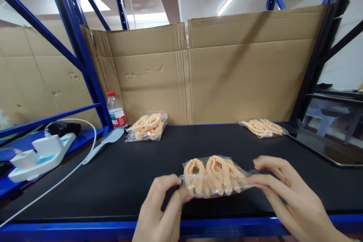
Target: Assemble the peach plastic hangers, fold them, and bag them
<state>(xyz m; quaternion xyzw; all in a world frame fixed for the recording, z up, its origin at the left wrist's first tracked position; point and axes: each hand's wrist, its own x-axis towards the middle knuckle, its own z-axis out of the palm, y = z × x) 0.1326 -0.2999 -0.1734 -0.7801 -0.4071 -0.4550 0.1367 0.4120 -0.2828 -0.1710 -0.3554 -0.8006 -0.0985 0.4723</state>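
Note:
A clear plastic bag of peach-coloured looped pieces is held just above the black surface near its front edge. My left hand pinches the bag's left end between thumb and fingers. At the bag's right end, my right hand has its fingers around the clear plastic edge, with the index finger raised a little. Two similar bags lie farther back: a fuller one at the back left and a flatter one at the back right.
Behind the black surface stand cardboard panels. A bottle with a red cap and a pale hairbrush are at the left. A white power strip trails a cable. A dark flat tray lies right.

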